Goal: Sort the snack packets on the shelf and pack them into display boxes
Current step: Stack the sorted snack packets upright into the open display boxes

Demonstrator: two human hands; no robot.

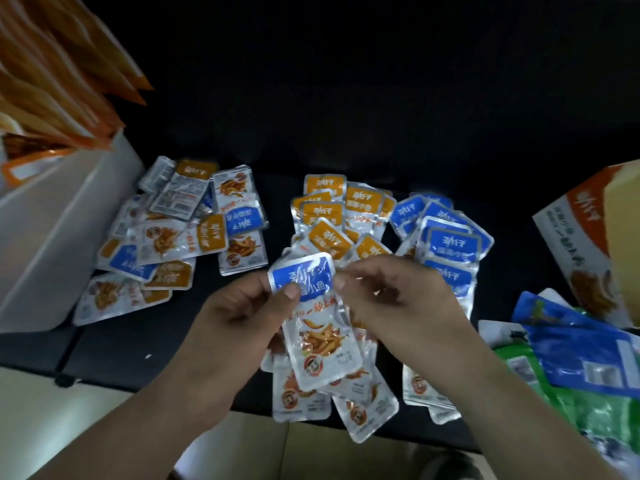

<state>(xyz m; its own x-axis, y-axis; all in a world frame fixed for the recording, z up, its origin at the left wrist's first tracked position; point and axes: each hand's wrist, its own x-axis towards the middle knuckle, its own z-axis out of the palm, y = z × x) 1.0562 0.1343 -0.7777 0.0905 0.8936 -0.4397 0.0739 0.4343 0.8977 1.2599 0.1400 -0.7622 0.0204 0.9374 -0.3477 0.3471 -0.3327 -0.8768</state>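
Two forearms reach in from the near edge. The left hand (239, 306) pinches a blue-topped fish-snack packet (311, 327) by its header, thumb on top. The right hand (391, 292) nips its upper corner with curled fingers. The packet hangs just left of the blue pile (446, 244), nearer the camera. It likely belongs there, laid face up with headers aligned.

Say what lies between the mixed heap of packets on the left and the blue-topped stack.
In the head view, a stack of orange-topped packets sits between the mixed heap and the blue-topped stack.
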